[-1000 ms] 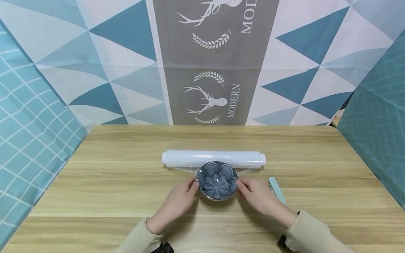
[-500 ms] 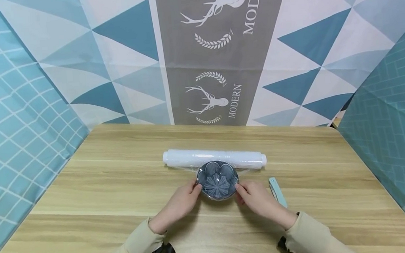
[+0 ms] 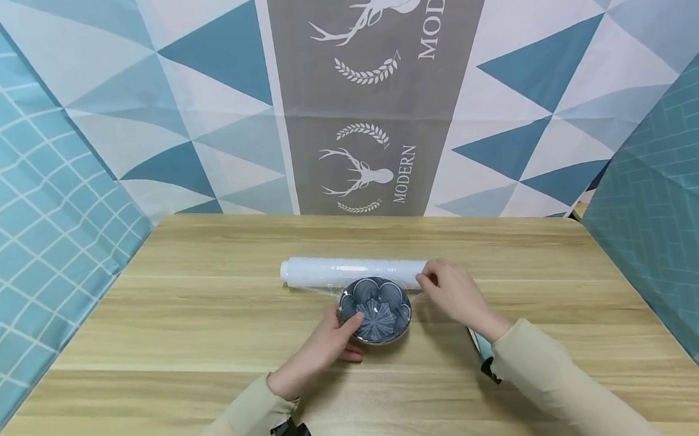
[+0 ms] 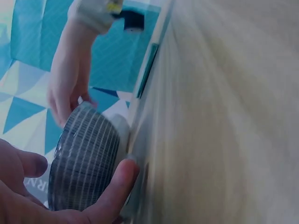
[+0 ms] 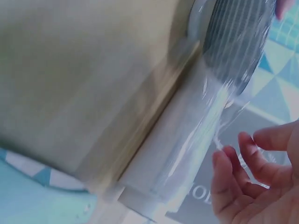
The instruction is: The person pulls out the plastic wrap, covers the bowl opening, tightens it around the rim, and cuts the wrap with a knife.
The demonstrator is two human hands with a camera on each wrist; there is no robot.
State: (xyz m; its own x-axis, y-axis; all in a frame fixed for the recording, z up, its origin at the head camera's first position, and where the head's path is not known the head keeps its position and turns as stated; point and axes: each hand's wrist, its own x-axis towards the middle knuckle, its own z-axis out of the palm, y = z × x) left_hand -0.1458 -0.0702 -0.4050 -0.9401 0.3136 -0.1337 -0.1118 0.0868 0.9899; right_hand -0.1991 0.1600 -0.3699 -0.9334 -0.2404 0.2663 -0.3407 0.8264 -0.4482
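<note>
While the left hand (image 3: pixel 328 337) grips a round blue-grey bowl (image 3: pixel 387 316) midway between the wood-grain counter's (image 3: pixel 553 298) side edges, only wrist views show its striped outside (image 4: pixel 83 163); the right hand (image 3: pixel 456 292) curls, hold indeterminable.

A pale-blue tool (image 3: pixel 482 345) lies on the table (image 3: pixel 149 329). Behind hangs a triangle-patterned cloth (image 3: pixel 215 71) with a grey panel (image 3: pixel 321 97); left, a checked cloth (image 3: pixel 15 203); right, a teal cloth (image 3: pixel 681 199).

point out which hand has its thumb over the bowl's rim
The left hand: its thumb crosses the left rim of the bowl. The right hand is apart from the bowl, by the right end of the white roll.
</note>
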